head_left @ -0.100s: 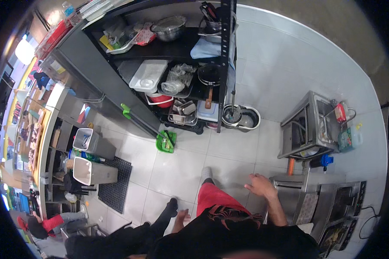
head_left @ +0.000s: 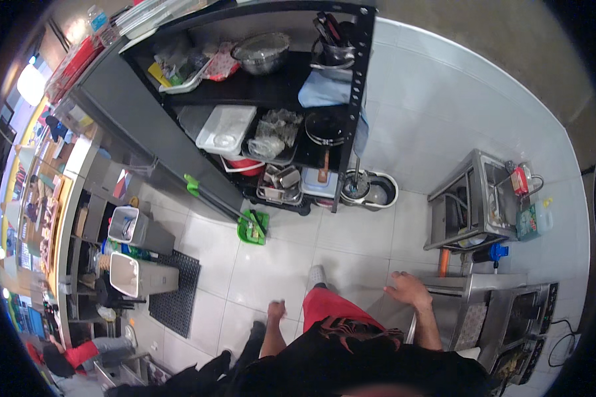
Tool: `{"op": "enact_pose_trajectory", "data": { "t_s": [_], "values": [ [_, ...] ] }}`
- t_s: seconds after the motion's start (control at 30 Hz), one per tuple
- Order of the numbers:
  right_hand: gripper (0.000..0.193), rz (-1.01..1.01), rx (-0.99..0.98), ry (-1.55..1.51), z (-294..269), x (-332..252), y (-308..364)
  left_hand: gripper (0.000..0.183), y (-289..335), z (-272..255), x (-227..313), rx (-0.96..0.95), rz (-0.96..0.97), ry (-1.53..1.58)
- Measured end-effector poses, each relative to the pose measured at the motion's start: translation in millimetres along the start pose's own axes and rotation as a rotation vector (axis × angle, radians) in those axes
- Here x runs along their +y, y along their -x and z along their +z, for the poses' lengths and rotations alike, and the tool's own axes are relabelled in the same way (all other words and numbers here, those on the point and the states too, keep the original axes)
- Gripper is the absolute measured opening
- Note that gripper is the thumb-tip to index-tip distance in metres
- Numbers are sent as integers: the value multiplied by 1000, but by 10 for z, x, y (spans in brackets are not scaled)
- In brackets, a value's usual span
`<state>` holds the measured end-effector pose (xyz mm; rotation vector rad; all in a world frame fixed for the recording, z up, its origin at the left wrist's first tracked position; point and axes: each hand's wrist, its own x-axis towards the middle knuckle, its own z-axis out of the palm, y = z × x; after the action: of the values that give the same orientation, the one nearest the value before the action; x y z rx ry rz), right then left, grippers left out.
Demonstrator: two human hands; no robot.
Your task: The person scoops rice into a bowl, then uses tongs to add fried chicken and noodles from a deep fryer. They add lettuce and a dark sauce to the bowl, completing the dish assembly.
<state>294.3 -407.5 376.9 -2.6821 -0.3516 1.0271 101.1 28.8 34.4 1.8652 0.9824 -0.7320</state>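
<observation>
My left hand (head_left: 276, 309) hangs above the tiled floor, left of my red-clad leg (head_left: 338, 308). Its fingers look curled in, with nothing visible in them. My right hand (head_left: 408, 289) is held out at the right, fingers apart and holding nothing. It is nearest the steel counter (head_left: 467, 286), and I cannot tell whether it touches. One grey shoe (head_left: 317, 276) of mine is forward on the tiles.
Ahead stands a black shelf rack (head_left: 271, 96) beside a grey refrigerator (head_left: 159, 119). On the floor are a green dustpan (head_left: 251, 231), a mop bucket (head_left: 381, 192), two bins (head_left: 152, 272) and a black mat (head_left: 179, 304). A steel sink (head_left: 493, 192) stands right. A dark-clothed person (head_left: 212, 374) is close left.
My left hand has swung forward and up a little. The rack and floor things sit slightly lower in view. The dark-clothed person has shifted down toward the lower edge.
</observation>
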Motion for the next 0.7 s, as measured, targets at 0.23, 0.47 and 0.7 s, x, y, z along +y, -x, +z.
{"op": "enact_pose_trajectory", "data": {
  "t_s": [0.23, 0.47, 0.7],
  "values": [
    [60, 30, 153, -115, -538, -289, -603, 31, -257, -1102, 2797, 217, 526, 565],
    [60, -101, 153, -66, -601, -309, -1124, 42, -417, -853, 2803, 224, 393, 118],
    [58, -219, -93, 96, -744, -210, -1801, 32, 133, -1, 816, 26, -321, 672]
  ]
}}
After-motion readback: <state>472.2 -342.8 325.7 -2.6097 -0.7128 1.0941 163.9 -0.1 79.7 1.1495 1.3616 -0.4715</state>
